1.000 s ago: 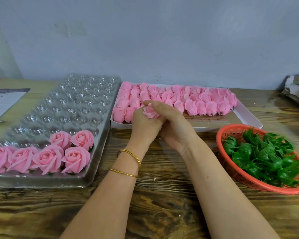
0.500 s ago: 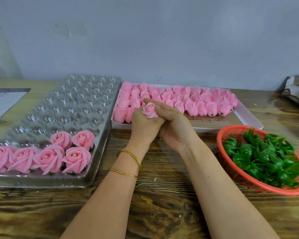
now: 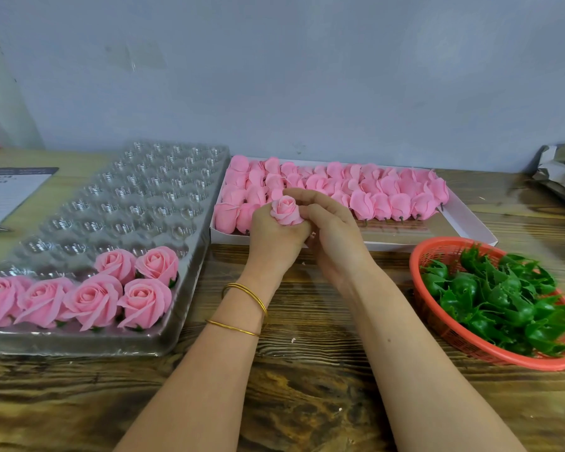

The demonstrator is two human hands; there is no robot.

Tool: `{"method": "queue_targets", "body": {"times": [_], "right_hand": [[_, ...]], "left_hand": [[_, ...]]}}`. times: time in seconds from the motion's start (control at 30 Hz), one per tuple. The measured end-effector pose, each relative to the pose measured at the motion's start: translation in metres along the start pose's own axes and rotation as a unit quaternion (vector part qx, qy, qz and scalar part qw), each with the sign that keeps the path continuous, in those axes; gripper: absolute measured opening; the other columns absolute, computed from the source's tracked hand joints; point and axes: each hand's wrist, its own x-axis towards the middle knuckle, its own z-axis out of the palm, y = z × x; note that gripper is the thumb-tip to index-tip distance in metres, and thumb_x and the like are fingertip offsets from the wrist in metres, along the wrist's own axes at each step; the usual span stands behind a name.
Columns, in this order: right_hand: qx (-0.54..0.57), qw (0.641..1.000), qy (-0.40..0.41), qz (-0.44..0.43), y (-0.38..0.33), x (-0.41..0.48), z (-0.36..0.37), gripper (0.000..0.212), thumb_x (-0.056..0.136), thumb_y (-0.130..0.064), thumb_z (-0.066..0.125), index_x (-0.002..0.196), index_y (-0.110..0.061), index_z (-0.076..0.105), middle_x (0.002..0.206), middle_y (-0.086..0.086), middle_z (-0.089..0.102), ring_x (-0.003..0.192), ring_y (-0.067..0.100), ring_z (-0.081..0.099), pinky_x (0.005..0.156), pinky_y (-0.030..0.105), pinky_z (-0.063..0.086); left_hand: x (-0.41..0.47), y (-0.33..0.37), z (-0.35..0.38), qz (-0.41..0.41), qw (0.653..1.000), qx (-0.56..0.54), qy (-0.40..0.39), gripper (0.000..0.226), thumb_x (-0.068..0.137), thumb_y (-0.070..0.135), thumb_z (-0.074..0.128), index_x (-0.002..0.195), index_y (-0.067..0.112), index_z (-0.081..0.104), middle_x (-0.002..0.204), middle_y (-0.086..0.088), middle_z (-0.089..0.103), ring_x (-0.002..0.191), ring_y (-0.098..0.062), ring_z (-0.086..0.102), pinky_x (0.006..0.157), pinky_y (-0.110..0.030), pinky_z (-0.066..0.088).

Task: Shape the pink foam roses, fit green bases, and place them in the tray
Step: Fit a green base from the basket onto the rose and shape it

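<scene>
Both bare forearms come in from the table's (image 3: 307, 402) near edge & converge toward its middle. L hand (image 3: 274, 239) is fisted, back to the camera, fingers curled round the base of a pink foam rose bud (image 3: 286, 210) that stands up out of the fist. R hand (image 3: 335, 238) sits against the L, forefinger & thumb pinching the bud's right side. Wrists are apart.

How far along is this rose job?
Done: six finished roses sit in the near rows of the clear tray. In hand: the left hand and right hand grip one pink bud; no green base shows on it. Left: most tray cups are empty, the white box holds many unshaped buds, and the red basket is heaped with green bases.
</scene>
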Motion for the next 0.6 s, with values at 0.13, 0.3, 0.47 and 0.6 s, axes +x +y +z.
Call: {"method": "queue_targets", "body": {"times": [0.13, 0.3, 0.47, 0.6], "right_hand": [[-0.040, 0.998, 0.037, -0.020, -0.001, 0.001, -0.004, 0.030, 0.090, 0.008, 0.046, 0.099, -0.010, 0.068, 0.106, 0.014, 0.069, 0.097, 0.018, 0.064, 0.077, 0.025, 0.051], [-0.020, 0.997, 0.063, -0.032, -0.008, 0.002, -0.012, 0.024, 0.091, 0.006, 0.049, 0.090, -0.009, 0.067, 0.089, 0.008, 0.067, 0.089, 0.017, 0.063, 0.082, 0.034, 0.052], [0.002, 0.999, 0.007, -0.047, -0.011, 0.001, -0.012, 0.024, 0.092, 0.001, 0.051, 0.081, -0.009, 0.071, 0.083, -0.001, 0.072, 0.087, 0.012, 0.068, 0.086, 0.032, 0.052], [-0.010, 0.999, -0.008, -0.031, -0.007, 0.000, -0.010, 0.034, 0.092, -0.001, 0.051, 0.073, -0.014, 0.076, 0.085, 0.001, 0.075, 0.088, 0.011, 0.071, 0.088, 0.032, 0.053]], "left_hand": [[-0.001, 0.002, -0.001, 0.011, 1.000, 0.018, -0.009, 0.025, 0.063, 0.013, 0.063, 0.055, 0.037, 0.064, 0.050, 0.015, 0.058, 0.048, 0.003, 0.051, 0.046, -0.014, 0.041], [-0.002, 0.001, -0.003, 0.016, 0.998, 0.039, -0.049, 0.027, 0.074, 0.001, 0.072, 0.061, 0.024, 0.066, 0.057, 0.008, 0.063, 0.055, -0.003, 0.056, 0.052, -0.017, 0.045], [-0.007, 0.006, 0.000, 0.013, 0.995, 0.063, -0.082, 0.008, 0.078, -0.001, 0.072, 0.083, 0.005, 0.070, 0.079, -0.016, 0.071, 0.075, -0.023, 0.068, 0.065, -0.033, 0.055], [-0.009, 0.008, -0.002, 0.031, 0.993, 0.053, -0.100, 0.030, 0.078, -0.005, 0.071, 0.079, 0.024, 0.066, 0.068, 0.010, 0.068, 0.067, 0.004, 0.064, 0.060, -0.012, 0.050]]}}
